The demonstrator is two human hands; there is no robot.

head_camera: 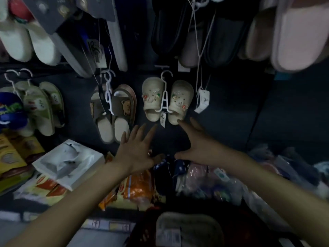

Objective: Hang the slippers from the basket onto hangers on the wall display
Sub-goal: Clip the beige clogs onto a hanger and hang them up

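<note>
Both hands, left hand (137, 150) and right hand (197, 145), spread open and empty just below the cream slippers (167, 100) on their white hanger (164, 97) at frame centre, likely just hung.

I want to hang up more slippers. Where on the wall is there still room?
The dark wall right of the cream clog pair, past the dangling white tag, looks bare. A smaller bare strip lies below that pair, around the open left hand and right hand. Leftward is crowded: the brown bear slippers, then the green pair. The top row is packed.
</note>
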